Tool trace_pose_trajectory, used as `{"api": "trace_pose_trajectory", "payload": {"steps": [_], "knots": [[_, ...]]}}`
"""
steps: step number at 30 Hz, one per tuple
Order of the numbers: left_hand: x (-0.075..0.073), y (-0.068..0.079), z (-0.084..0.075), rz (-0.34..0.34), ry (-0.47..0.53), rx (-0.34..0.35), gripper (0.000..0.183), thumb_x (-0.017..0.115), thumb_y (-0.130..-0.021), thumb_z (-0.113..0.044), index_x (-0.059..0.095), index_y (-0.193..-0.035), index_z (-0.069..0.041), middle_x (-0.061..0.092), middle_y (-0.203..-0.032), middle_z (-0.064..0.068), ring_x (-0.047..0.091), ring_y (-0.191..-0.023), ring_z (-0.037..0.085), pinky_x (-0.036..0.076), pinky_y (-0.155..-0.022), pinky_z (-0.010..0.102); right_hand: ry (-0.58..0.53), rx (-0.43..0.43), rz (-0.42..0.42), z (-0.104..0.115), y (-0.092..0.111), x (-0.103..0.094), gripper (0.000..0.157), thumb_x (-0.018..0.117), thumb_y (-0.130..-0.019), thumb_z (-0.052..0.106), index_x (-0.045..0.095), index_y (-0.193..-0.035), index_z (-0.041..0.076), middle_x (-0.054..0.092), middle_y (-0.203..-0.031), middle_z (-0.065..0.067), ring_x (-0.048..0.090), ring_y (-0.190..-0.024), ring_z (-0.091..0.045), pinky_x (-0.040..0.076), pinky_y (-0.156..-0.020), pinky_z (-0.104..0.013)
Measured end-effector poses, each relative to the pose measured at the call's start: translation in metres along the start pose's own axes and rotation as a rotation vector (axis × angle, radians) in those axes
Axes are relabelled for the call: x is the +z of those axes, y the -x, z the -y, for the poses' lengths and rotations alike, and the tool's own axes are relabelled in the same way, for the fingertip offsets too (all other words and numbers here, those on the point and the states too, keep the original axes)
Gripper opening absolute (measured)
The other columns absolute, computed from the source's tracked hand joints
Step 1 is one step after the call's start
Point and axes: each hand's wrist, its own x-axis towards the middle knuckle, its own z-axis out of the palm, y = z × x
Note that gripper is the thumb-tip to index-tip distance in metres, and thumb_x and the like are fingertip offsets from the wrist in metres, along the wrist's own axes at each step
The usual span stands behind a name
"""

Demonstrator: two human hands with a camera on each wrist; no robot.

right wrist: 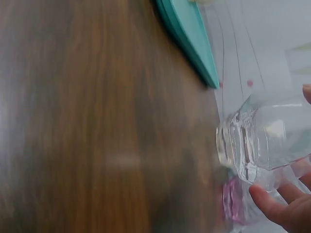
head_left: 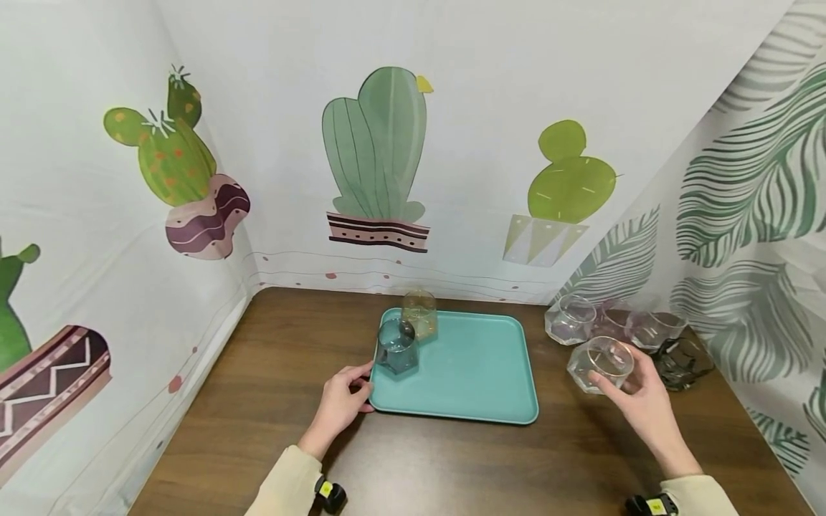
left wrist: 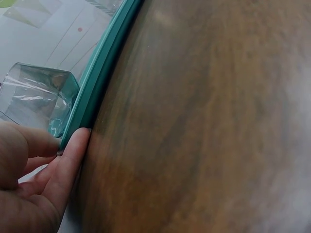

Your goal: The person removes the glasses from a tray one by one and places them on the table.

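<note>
A teal tray [head_left: 477, 373] lies on the wooden table. My left hand [head_left: 340, 401] grips its left edge near the front corner; in the left wrist view fingers [left wrist: 73, 155] lie against the tray's rim [left wrist: 97, 73]. On the tray's left side stand a blue-grey glass [head_left: 396, 349] and, behind it, an amber glass [head_left: 421, 315]. To the right of the tray, my right hand [head_left: 645, 401] holds a clear faceted glass [head_left: 600, 365] with a gold-coloured rim, its thumb on the near side. In the right wrist view this clear glass [right wrist: 272, 136] appears raised off the table.
Behind the right hand stand a clear glass [head_left: 569, 320], a pinkish glass [head_left: 613, 319] and another clear glass [head_left: 654, 330], close together. A dark glass [head_left: 680, 364] is at their right. Printed cloth [head_left: 477, 143] walls in the table's back and sides.
</note>
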Motion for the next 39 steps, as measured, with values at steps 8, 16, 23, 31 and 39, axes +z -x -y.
{"api": "trace_pose_trajectory", "payload": {"steps": [8, 16, 23, 31, 39], "knots": [[0.000, 0.000, 0.000, -0.005, -0.007, -0.001, 0.041, 0.066, -0.093, 0.010, 0.068, -0.133, 0.004, 0.066, -0.116, 0.020, 0.068, -0.094, 0.027, 0.064, -0.056, 0.028, 0.105, 0.148, -0.058, -0.012, -0.001, -0.018, 0.075, 0.084, -0.090, 0.015, 0.042, -0.150, -0.001, 0.055, -0.124, 0.008, 0.052, -0.100, 0.017, 0.047, -0.077, 0.001], [0.000, -0.001, 0.001, -0.003, -0.015, 0.000, 0.040, 0.066, -0.093, 0.010, 0.068, -0.133, 0.005, 0.066, -0.116, 0.019, 0.068, -0.094, 0.027, 0.064, -0.056, 0.027, 0.208, 0.221, -0.102, -0.013, -0.002, -0.027, 0.077, 0.083, -0.090, 0.026, 0.043, -0.152, 0.003, 0.057, -0.129, -0.020, 0.051, -0.082, 0.006, 0.043, -0.063, -0.004], [0.000, -0.003, 0.002, 0.000, -0.018, 0.005, 0.040, 0.066, -0.093, 0.009, 0.068, -0.133, 0.004, 0.066, -0.116, 0.019, 0.068, -0.094, 0.027, 0.064, -0.057, 0.027, 0.252, 0.242, -0.124, -0.017, -0.003, -0.030, 0.080, 0.082, -0.091, 0.027, 0.041, -0.155, 0.002, 0.055, -0.137, -0.029, 0.042, -0.090, 0.016, 0.039, -0.067, 0.002], [0.000, -0.003, 0.003, 0.002, -0.014, 0.002, 0.040, 0.066, -0.093, 0.010, 0.068, -0.133, 0.005, 0.066, -0.117, 0.019, 0.068, -0.095, 0.027, 0.064, -0.057, 0.028, 0.275, 0.170, -0.124, -0.025, -0.007, -0.030, 0.075, 0.084, -0.088, 0.017, 0.046, -0.147, -0.010, 0.052, -0.131, -0.038, 0.037, -0.113, -0.028, 0.040, -0.072, 0.008], [0.000, -0.002, 0.002, 0.007, -0.020, 0.010, 0.040, 0.066, -0.093, 0.010, 0.067, -0.133, 0.006, 0.065, -0.117, 0.020, 0.067, -0.096, 0.028, 0.064, -0.056, 0.027, 0.324, 0.185, -0.138, -0.027, -0.004, -0.030, 0.075, 0.083, -0.088, 0.020, 0.048, -0.147, -0.007, 0.048, -0.132, -0.032, 0.040, -0.116, -0.036, 0.033, -0.072, 0.009]]}}
